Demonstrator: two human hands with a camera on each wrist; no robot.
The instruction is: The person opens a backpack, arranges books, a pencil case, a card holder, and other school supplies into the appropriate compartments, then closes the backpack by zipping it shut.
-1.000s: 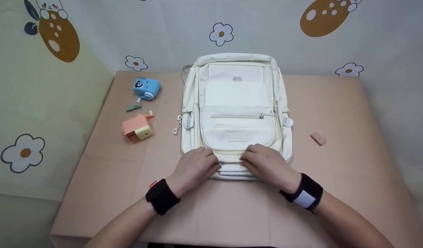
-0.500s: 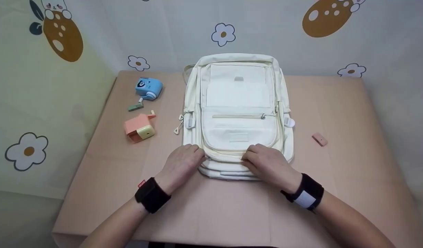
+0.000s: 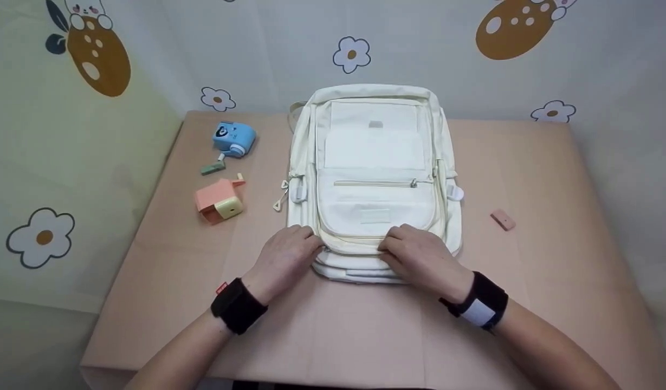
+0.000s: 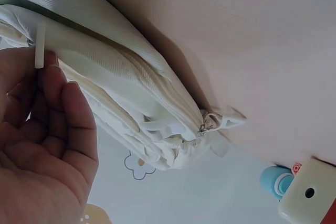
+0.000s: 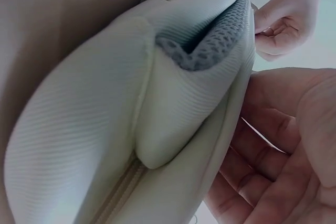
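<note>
A cream backpack [image 3: 373, 179] lies flat on the pink table [image 3: 528, 281], its near end towards me. My left hand [image 3: 289, 253] is at the bag's near left corner and pinches a white zipper pull [image 4: 39, 45] between thumb and fingers. In the left wrist view the left hand [image 4: 42, 145] sits beside the layered edge of the backpack [image 4: 121, 87]. My right hand [image 3: 419, 257] grips the middle of the near edge, fingers curled over it. In the right wrist view the right hand [image 5: 278, 150] lies against the backpack [image 5: 94, 140], and the left hand [image 5: 289, 17] shows beyond.
Left of the bag lie a blue toy camera [image 3: 233, 138], a small green piece [image 3: 212, 168] and a pink and yellow pencil sharpener [image 3: 219, 201]. A small pink eraser [image 3: 502, 219] lies to the right. A patterned cloth wall [image 3: 473, 65] backs the table.
My left hand has slid left along the bag's near edge, from the middle to the left corner, with the zipper pull in it. The right hand has stayed put.
</note>
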